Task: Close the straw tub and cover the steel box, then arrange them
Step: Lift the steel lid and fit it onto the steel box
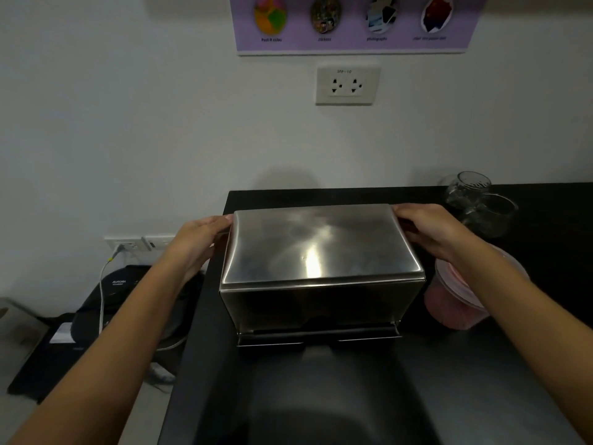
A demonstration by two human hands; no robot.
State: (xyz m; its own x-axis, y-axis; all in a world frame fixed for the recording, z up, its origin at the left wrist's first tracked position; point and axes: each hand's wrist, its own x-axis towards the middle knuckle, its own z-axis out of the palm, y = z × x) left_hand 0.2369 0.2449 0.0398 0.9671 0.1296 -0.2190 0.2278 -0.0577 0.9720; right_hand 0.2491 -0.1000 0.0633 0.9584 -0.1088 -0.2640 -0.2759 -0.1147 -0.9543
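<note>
Shiny rectangular steel lid point(322, 244) resting on the brushed steel box point(321, 303) mid black tabletop point(321, 396). Left hand point(200, 240) and right hand point(431, 231) grasping lid ends, fingers point(406, 211) curled over edges. Best pressed down evenly, square to the box. Pink lidded plastic straw tub point(455, 303) just right of the box.

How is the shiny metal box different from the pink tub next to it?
The steel box is a shiny grey rectangle; the straw tub is round and see-through, showing pink inside. The box is bigger and sits in the middle of the black counter; the tub sits to its right. The left hand and right hand hold the box's sides; neither touches the tub. Both have lids on.
</note>
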